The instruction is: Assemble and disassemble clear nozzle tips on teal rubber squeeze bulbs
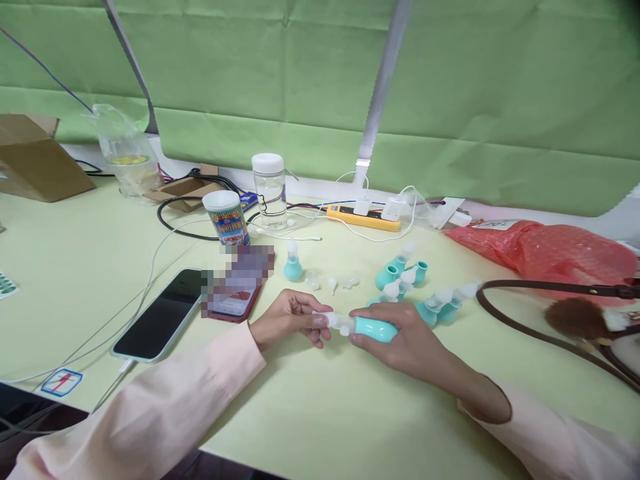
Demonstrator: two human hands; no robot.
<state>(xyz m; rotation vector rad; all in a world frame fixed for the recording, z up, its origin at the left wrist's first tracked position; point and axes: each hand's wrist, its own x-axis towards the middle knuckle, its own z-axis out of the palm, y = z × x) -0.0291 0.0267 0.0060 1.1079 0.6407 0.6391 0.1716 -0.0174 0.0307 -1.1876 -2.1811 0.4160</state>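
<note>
My right hand point(400, 333) is wrapped round a teal bulb point(376, 329), which lies tilted on its side with a clear neck pointing left. My left hand point(295, 320) pinches a small whitish translucent piece point(327, 319) at the end of that neck. The two hands face each other just above the table. Behind them stands a teal bulb with a clear top point(293, 265), beside small clear pieces point(333, 285). More teal bulbs, some with clear tops point(437, 308) and some with open mouths point(387, 276), are grouped behind my right hand.
On the pale green table point(280, 413) are a black-screened phone point(160, 317), a red-cased phone point(240, 293), a printed cup point(227, 220), a water bottle point(271, 193) and a yellow power strip point(365, 219). A red plastic bag point(550, 257) and brown strap point(530, 285) lie right.
</note>
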